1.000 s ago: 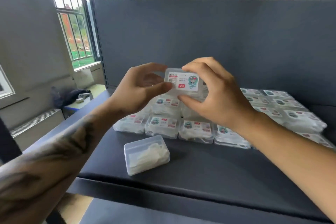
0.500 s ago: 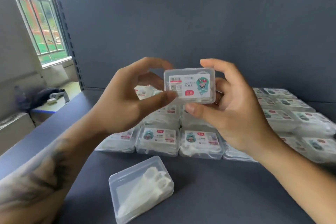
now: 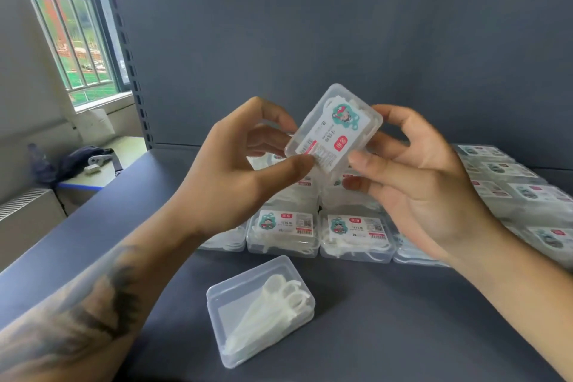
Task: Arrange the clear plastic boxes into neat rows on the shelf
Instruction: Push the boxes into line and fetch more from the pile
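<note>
Both forearms reach in from the bottom corners, the left one tattooed. Left hand [image 3: 229, 174] is raised with fingers curled, thumb pinching the box [image 3: 333, 130] at its lower corner. Right hand [image 3: 415, 177], palm toward the camera, grips its other side with thumb and curled fingers.

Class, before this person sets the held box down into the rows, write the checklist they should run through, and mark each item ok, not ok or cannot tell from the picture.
1. Held box gripped by both hands: ok; left hand and right hand pinch it.
2. Held box level, label aligned with the rows: not ok; it is tilted.
3. Lid closed: cannot tell.
4. Front row straight: ok where visible.
5. Free slot in the rows: cannot tell; the hands hide part.
6. Loose unlabelled box placed in a row: not ok; it lies askew in front.
</note>
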`<state>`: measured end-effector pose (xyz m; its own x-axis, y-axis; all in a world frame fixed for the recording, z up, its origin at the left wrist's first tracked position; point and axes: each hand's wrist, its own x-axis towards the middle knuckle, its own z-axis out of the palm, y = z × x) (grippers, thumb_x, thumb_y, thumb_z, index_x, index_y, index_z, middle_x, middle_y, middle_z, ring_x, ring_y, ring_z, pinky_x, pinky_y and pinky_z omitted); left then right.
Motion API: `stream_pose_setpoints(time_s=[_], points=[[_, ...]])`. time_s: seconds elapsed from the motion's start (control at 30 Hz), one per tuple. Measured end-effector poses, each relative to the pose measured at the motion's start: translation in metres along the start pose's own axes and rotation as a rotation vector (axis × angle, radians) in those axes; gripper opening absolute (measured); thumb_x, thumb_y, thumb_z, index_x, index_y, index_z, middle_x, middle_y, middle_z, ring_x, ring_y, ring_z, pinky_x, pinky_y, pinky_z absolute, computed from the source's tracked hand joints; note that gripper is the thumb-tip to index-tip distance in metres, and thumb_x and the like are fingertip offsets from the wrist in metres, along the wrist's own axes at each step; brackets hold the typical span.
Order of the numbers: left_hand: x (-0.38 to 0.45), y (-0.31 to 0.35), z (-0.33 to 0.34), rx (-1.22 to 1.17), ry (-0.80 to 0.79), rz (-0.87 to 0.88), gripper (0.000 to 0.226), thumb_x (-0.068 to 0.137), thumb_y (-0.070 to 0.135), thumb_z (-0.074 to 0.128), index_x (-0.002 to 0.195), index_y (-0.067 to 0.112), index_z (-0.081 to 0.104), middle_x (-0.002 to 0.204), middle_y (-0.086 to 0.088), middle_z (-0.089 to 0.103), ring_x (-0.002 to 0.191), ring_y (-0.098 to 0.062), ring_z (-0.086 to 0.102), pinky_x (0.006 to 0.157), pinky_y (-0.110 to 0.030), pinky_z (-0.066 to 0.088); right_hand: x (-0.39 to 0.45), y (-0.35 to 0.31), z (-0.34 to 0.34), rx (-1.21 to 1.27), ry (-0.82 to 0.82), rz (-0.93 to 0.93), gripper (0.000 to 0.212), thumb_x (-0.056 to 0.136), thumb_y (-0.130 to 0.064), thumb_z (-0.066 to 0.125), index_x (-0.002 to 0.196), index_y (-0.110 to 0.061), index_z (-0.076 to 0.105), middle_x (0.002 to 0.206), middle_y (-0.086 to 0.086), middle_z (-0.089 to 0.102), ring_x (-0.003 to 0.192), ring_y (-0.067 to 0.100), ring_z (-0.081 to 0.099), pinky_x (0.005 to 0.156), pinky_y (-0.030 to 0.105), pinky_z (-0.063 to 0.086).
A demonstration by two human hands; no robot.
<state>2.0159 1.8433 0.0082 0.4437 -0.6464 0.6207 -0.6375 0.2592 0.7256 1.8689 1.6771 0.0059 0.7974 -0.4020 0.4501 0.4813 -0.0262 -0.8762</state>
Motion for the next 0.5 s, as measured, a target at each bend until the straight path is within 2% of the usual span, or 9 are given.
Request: stream_pose_setpoints(time_s=[0.1, 0.17, 0.23, 0.3, 0.4, 0.5], points=[[-0.004, 0.004, 0.002, 0.076, -0.037, 0.022, 0.055, 0.082, 0.024, 0.087, 0.125, 0.019, 0.053, 0.109, 0.005, 0.074, 0.095, -0.023, 0.073, 0.086, -0.038, 0.056, 0.001, 0.000, 0.000, 0.008, -0.036, 0.053, 0.056, 0.087, -0.007, 0.069, 0.141, -0.015, 0.053, 0.120, 0.016, 0.073, 0.103, 0.029, 0.071, 0.076, 0.041, 0.056], [-0.005, 0.004, 0.000, 0.145, -0.114, 0.066, 0.072, 0.081, 0.024, 0.087, 0.140, 0.022, 0.046, 0.124, 0.011, 0.068, 0.104, -0.023, 0.071, 0.091, -0.040, 0.056, 0.000, 0.001, 0.002, -0.012, -0.045, 0.071, 0.059, 0.089, -0.010, 0.061, 0.147, -0.019, 0.051, 0.123, 0.011, 0.073, 0.104, 0.025, 0.071, 0.074, 0.040, 0.054], [-0.004, 0.005, -0.008, 0.189, -0.168, 0.120, 0.091, 0.077, 0.027, 0.088, 0.152, 0.021, 0.037, 0.132, 0.019, 0.063, 0.116, -0.018, 0.067, 0.101, -0.031, 0.052, -0.002, 0.002, 0.004, -0.035, -0.057, 0.080, 0.062, 0.089, -0.012, 0.059, 0.150, -0.019, 0.048, 0.127, 0.006, 0.072, 0.107, 0.024, 0.071, 0.076, 0.041, 0.054], [-0.001, 0.005, -0.019, 0.286, -0.198, 0.213, 0.103, 0.074, 0.030, 0.090, 0.157, 0.016, 0.031, 0.139, 0.016, 0.059, 0.128, -0.011, 0.060, 0.109, -0.022, 0.043, -0.004, 0.003, 0.003, -0.094, -0.084, 0.078, 0.055, 0.095, -0.009, 0.055, 0.148, -0.018, 0.049, 0.130, 0.003, 0.071, 0.114, 0.027, 0.070, 0.086, 0.050, 0.052], [-0.001, 0.007, -0.027, 0.365, -0.251, 0.271, 0.105, 0.071, 0.034, 0.094, 0.156, 0.012, 0.036, 0.149, 0.008, 0.053, 0.138, -0.008, 0.051, 0.114, -0.024, 0.038, -0.004, 0.003, 0.003, -0.188, -0.094, 0.074, 0.048, 0.102, -0.001, 0.051, 0.147, -0.017, 0.050, 0.128, 0.004, 0.072, 0.115, 0.025, 0.070, 0.096, 0.052, 0.053], [-0.003, 0.009, -0.026, 0.382, -0.286, 0.275, 0.099, 0.069, 0.036, 0.095, 0.152, 0.015, 0.045, 0.148, 0.011, 0.055, 0.138, -0.004, 0.050, 0.114, -0.023, 0.038, -0.005, 0.001, 0.003, -0.192, -0.100, 0.060, 0.030, 0.096, -0.006, 0.060, 0.124, -0.015, 0.057, 0.109, 0.006, 0.077, 0.095, 0.021, 0.072, 0.078, 0.039, 0.058]])
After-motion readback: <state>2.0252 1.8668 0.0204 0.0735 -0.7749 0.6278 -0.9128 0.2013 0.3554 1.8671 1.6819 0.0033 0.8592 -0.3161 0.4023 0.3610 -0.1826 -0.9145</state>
